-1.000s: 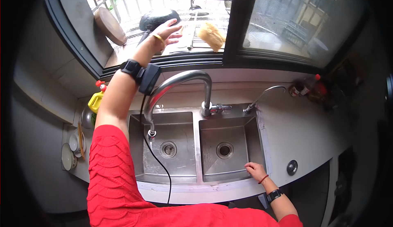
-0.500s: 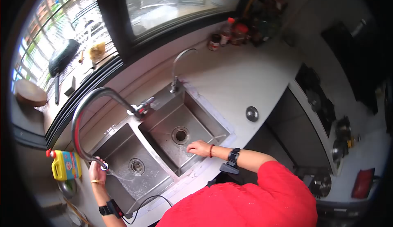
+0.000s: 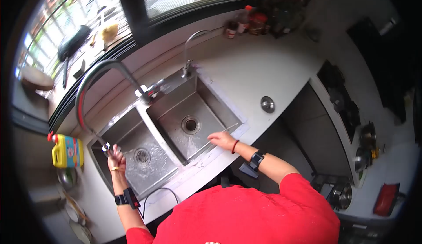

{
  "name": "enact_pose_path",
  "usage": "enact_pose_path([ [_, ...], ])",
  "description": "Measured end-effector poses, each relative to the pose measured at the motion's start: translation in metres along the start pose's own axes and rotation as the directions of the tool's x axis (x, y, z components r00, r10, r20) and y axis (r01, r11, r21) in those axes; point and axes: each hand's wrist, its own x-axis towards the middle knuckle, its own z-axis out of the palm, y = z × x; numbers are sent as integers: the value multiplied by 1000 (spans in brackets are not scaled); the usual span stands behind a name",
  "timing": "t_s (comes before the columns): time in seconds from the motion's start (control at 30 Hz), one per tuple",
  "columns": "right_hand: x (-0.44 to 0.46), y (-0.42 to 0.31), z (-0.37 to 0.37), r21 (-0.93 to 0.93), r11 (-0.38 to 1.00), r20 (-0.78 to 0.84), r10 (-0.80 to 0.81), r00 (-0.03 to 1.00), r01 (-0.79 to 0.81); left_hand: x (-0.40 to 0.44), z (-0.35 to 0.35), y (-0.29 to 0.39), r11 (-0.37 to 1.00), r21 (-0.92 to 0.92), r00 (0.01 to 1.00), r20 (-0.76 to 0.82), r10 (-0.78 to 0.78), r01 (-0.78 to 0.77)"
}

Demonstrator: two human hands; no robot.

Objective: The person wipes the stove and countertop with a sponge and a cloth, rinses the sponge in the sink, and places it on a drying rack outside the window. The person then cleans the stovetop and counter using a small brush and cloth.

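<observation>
The grey flexible faucet [image 3: 80,95] arches over the left basin [image 3: 151,169] of a steel double sink, its silver spout tip [image 3: 106,147] pointing down. My left hand [image 3: 116,159] is just beside that tip, fingers raised and apart, somewhat blurred; whether they touch it is unclear. Water wets the floor of this basin around its strainer drain [image 3: 142,156]. Over the near edge of the right basin [image 3: 202,107] hovers my right hand [image 3: 222,141], empty, with fingers stretched to the left. An open drain hole [image 3: 190,124] shows in that basin.
A yellow jug [image 3: 67,151] with a red cap stands left of the sink. On the right counter lies a round metal lid-like piece [image 3: 267,104]. A thin second tap [image 3: 187,61] rises behind the sink; jars and bottles [image 3: 242,20] stand by the window.
My left hand has come away from its grip on the spout and sits to its right. My right hand has lifted up and right out of the basin. The view has shifted slightly.
</observation>
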Motion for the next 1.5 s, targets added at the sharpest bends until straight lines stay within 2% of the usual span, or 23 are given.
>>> enact_pose_path([
  [0.03,15,3,-7,-26,999,-91,-24,996,21,-5,-4,1,998,52,994,108,29,-34],
  [0.07,29,-5,-20,-8,999,-155,-50,987,49,-26,19,4,998,31,996,75,51,-53],
  [0.2,117,-18,-45,16,986,-227,-156,961,164,-55,22,11,927,357,993,32,110,-115],
  [0.3,175,-55,-31,-66,965,-232,-262,937,254,-82,15,10,638,753,971,2,239,-159],
  [0.37,202,-91,-24,-40,974,-178,-225,958,222,-102,12,8,466,871,954,10,300,-155],
  [0.47,248,-116,1,130,980,-223,-116,968,147,-115,-26,5,381,919,932,-43,359,-105],
  [0.53,274,-124,9,247,959,-76,-124,989,139,-124,-61,8,421,900,937,-49,346,-109],
  [0.63,269,-136,26,-11,968,-241,-247,939,252,-148,-92,2,473,879,921,-136,364,-57],
  [0.73,233,-153,33,30,935,-172,-343,923,353,-147,-112,-10,536,844,937,-204,282,22],
  [0.77,219,-159,24,51,945,-74,-318,945,322,-139,-123,-15,440,898,953,-154,261,24],
  [0.83,210,-145,30,8,907,-160,-415,896,422,-116,-137,-16,231,973,973,-58,223,5],
  [0.93,174,-128,17,-10,910,-157,-411,898,415,-101,-97,-15,237,964,992,108,71,-122],
  [0.97,162,-117,8,-3,934,-103,-355,929,356,-108,-66,-17,434,901,999,-24,45,2],
  [1.0,148,-100,3,55,958,-94,-274,957,280,-104,-59,-18,64,993,987,88,137,-98],
  [1.07,121,-64,-10,-72,966,-48,-253,966,249,-90,-60,-20,-656,735,916,365,169,-172],
  [1.1,110,-41,-14,-139,961,-68,-248,966,237,-77,-70,-24,-562,791,876,427,225,-241],
  [1.17,76,-11,-31,-122,983,-111,-148,983,135,-69,-63,-32,-117,927,889,375,263,-357],
  [1.2,64,7,-35,-160,983,-161,-113,981,87,-70,-54,-27,-173,942,925,319,207,-287],
  [1.27,37,28,-46,3,1000,-209,-14,978,15,-81,-33,-35,57,979,940,169,297,-194],
  [1.33,16,48,-52,182,978,-203,135,970,-98,-85,-33,-35,-22,978,906,198,373,-205],
  [1.37,6,53,-54,316,938,-179,208,962,-144,-85,-36,-26,-154,950,904,307,298,-272],
  [1.43,-6,68,-59,330,919,-156,279,947,-217,-93,-29,-19,-116,951,919,308,245,-288],
  [1.5,-15,73,-64,311,914,-152,319,936,-261,-90,-28,1,-349,899,936,325,133,-263],
])
